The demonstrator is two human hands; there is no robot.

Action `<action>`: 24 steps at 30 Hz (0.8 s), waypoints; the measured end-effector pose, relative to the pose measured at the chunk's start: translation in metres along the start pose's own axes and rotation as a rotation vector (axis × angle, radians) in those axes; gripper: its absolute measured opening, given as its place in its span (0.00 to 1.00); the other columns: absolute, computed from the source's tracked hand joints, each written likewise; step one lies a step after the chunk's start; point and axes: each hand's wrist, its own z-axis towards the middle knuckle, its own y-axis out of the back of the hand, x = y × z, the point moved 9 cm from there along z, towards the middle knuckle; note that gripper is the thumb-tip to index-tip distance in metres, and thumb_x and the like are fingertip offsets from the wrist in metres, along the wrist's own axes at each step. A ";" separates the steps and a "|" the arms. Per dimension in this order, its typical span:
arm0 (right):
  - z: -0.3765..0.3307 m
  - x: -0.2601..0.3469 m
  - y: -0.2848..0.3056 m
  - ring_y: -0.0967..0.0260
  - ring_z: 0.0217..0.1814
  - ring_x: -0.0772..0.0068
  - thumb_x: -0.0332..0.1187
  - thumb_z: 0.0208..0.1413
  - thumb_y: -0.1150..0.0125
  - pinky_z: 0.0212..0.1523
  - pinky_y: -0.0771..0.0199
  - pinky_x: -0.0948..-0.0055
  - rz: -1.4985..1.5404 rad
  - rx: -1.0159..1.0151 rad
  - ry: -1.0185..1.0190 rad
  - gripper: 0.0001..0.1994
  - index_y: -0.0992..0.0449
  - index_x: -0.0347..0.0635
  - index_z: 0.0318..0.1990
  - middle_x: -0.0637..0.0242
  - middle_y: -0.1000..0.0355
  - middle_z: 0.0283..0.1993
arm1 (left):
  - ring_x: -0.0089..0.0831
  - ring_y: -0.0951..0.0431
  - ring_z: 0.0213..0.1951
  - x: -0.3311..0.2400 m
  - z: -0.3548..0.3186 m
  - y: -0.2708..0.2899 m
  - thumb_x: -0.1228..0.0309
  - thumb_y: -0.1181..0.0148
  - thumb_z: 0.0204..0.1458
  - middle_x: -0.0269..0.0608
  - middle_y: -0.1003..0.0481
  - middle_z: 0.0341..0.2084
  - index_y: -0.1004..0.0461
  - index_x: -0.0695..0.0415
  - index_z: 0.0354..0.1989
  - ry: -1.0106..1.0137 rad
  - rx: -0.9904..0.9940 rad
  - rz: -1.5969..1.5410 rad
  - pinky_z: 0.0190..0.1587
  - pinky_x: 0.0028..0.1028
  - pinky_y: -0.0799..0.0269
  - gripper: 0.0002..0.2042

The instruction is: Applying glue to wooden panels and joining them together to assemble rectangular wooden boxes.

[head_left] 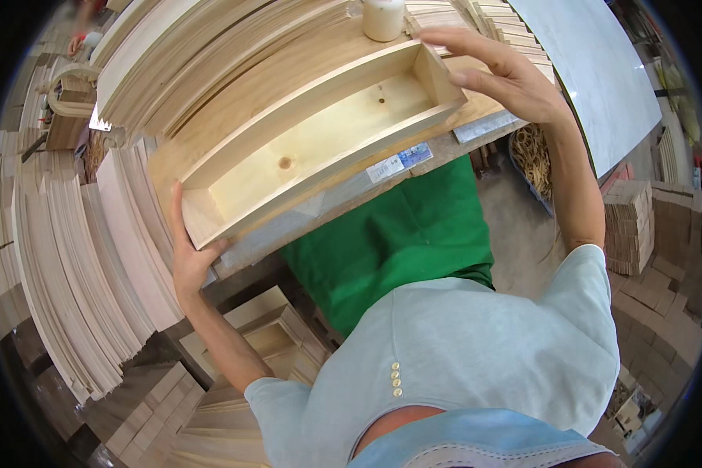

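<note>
The left hand presses flat against the near end of a long open wooden box, fingers stretched along its end wall, holding it on the workbench. At the far end the right hand hovers over the box's corner, fingers spread wide and gripping nothing. Beyond it stands a white bottle among stacked wooden slats.

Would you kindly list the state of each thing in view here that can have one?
wooden box: open-topped, empty, lying on the workbench, held at both ends.
left hand: pressed against the box's left end.
right hand: fingers spread, at the box's right end.
white bottle: upright behind the box; its top is out of view.
wooden slats: stacked on edge, left of the bench.
bin: filled with rubber bands.
</note>
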 end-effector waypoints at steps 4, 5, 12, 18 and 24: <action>0.046 0.031 -0.080 0.30 0.53 0.54 0.32 0.63 0.50 0.53 0.31 0.64 -0.291 0.217 -0.040 0.14 0.27 0.39 0.53 0.54 0.26 0.50 | 0.38 0.38 0.60 0.004 -0.001 0.009 0.84 0.41 0.24 0.42 0.42 0.60 0.51 0.50 0.71 -0.049 -0.048 0.047 0.64 0.33 0.44 0.54; 0.059 0.026 -0.101 0.30 0.49 0.50 0.30 0.61 0.50 0.49 0.31 0.63 -0.340 0.281 0.000 0.13 0.26 0.38 0.51 0.51 0.26 0.46 | 0.38 0.40 0.62 0.004 0.003 0.007 0.83 0.40 0.23 0.42 0.42 0.61 0.50 0.50 0.70 -0.063 -0.044 0.077 0.66 0.33 0.46 0.53; 0.099 0.020 -0.168 0.28 0.43 0.46 0.21 0.49 0.52 0.43 0.29 0.55 -0.524 0.629 -0.023 0.14 0.24 0.35 0.43 0.49 0.25 0.37 | 0.39 0.48 0.68 0.009 0.001 0.009 0.82 0.39 0.24 0.44 0.47 0.67 0.48 0.51 0.69 -0.026 -0.022 0.096 0.69 0.34 0.56 0.52; 0.111 0.043 -0.208 0.28 0.44 0.45 0.21 0.47 0.53 0.44 0.29 0.55 -0.378 0.682 0.096 0.16 0.23 0.36 0.44 0.48 0.25 0.38 | 0.40 0.53 0.70 0.010 0.004 0.008 0.82 0.38 0.25 0.45 0.50 0.68 0.48 0.51 0.69 -0.039 -0.007 0.119 0.70 0.35 0.57 0.51; 0.135 0.072 -0.249 0.28 0.45 0.44 0.19 0.46 0.54 0.45 0.29 0.55 -0.529 0.867 0.113 0.22 0.24 0.38 0.50 0.47 0.24 0.41 | 0.39 0.56 0.72 0.014 0.002 0.013 0.81 0.37 0.26 0.47 0.51 0.69 0.48 0.50 0.69 -0.036 -0.015 -0.001 0.70 0.34 0.59 0.51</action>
